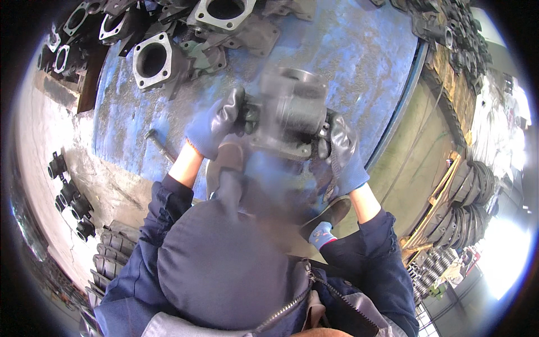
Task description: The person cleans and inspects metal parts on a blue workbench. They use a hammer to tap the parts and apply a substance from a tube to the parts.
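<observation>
Left grip (221,121) and right grip (343,147) clasp a blurred metal housing (291,109) at 9 and 3 o'clock; underside hidden.

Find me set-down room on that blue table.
Widest: right side of the blue table, between the held casting and the table edge. Smaller: left, between the rod-like tool and square-flanged casting. Crowded: upper left, heaped with castings.

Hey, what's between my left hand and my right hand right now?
A dark metal housing fills the stretch between your left hand and right hand, held from both sides. The head view shows this, though slightly blurred.
</observation>
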Tool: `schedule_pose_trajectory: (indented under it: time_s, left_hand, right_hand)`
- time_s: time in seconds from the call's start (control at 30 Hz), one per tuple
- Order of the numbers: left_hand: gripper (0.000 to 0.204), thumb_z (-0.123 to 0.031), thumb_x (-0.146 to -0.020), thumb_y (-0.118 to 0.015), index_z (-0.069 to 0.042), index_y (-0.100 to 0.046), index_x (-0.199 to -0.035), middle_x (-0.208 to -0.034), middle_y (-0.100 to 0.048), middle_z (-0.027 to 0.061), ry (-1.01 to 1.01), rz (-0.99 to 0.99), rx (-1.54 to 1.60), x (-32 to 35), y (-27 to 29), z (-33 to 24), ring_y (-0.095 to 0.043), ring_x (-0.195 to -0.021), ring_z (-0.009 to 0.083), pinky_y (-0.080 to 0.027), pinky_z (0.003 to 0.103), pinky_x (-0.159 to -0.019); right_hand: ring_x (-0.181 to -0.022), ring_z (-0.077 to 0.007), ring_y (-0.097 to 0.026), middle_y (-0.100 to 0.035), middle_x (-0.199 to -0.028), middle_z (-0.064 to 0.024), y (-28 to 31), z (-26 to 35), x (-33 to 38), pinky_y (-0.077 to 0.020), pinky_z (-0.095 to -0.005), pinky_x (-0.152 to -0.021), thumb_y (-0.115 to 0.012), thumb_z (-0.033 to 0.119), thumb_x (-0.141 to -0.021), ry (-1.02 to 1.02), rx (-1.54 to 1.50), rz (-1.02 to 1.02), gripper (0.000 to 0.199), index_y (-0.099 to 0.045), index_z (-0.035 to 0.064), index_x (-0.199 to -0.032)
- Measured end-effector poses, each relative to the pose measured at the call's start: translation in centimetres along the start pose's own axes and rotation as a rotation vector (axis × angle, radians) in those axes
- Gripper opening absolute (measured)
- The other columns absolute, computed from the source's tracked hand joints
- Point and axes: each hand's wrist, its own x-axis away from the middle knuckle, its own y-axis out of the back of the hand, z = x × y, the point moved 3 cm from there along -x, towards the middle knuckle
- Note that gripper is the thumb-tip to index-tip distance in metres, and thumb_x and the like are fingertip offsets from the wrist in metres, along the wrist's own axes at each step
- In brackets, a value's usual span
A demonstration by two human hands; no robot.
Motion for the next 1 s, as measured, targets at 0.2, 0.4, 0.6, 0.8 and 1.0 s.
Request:
schedule_pose_trajectory:
  time_s: [0.2,0.4,0.6,0.8,1.0]
  left_hand:
    - [0.06,-0.059,-0.094,-0.054,-0.001,-0.06,-0.103,-0.08,-0.061,0.0023,-0.147,-0.016,-0.075,1.7,-2.1,-3.0,-0.058,-0.074,0.015,-0.049,0.031,-0.07]
    - [0.042,-0.041,-0.099,-0.052,-0.001,-0.058,-0.111,-0.105,-0.059,0.0073,0.05,0.25,0.177,2.2,-3.1,-0.8,-0.056,-0.096,0.0127,-0.05,0.028,-0.08]
    - [0.052,-0.031,-0.097,-0.062,-0.001,-0.05,-0.138,-0.141,-0.051,0.0139,0.07,0.308,0.145,2.6,-2.7,2.8,-0.05,-0.127,0.0215,-0.04,0.034,-0.109]
    - [0.042,-0.023,-0.102,-0.05,0.006,-0.054,-0.131,-0.132,-0.057,0.0205,-0.186,0.357,-0.049,3.2,-4.3,-1.5,-0.055,-0.118,0.0253,-0.042,0.034,-0.102]
    - [0.043,-0.017,-0.096,-0.05,0.009,-0.053,-0.13,-0.102,-0.065,0.0229,-0.242,0.306,-0.173,3.6,-5.1,-4.6,-0.062,-0.099,0.0325,-0.047,0.038,-0.093]
  right_hand:
    - [-0.12,-0.0397,-0.047,-0.048,-0.125,-0.0223,-1.4,-2.2,1.7,-0.0469,-0.0566,-0.088,-0.056,0.013,-0.084,0.179,-0.084,-0.057,0.051,-0.05,0.0028,-0.133]
    - [-0.087,-0.0255,-0.058,-0.056,-0.098,-0.0137,-3.9,-3.2,3.3,-0.0492,-0.0373,-0.073,-0.049,0.029,-0.099,0.204,0.312,-0.201,0.045,-0.052,-0.0045,-0.129]
    - [-0.122,-0.05,-0.052,-0.047,-0.135,-0.0344,-3.2,-2.3,5.0,-0.0395,-0.0569,-0.104,-0.056,0.023,-0.09,0.344,0.294,-0.078,0.066,-0.036,-0.0124,-0.142]
    - [-0.12,-0.0394,-0.056,-0.055,-0.129,-0.0288,-4.4,-4.5,5.1,-0.0394,-0.0466,-0.108,-0.053,0.018,-0.095,-0.116,-0.345,0.167,0.051,-0.043,-0.0093,-0.137]
    - [-0.124,-0.0254,-0.053,-0.05,-0.139,-0.0194,-3.4,-3.9,4.4,-0.0459,-0.037,-0.104,-0.056,0.016,-0.096,0.048,-0.739,0.165,0.051,-0.042,-0.0016,-0.141]
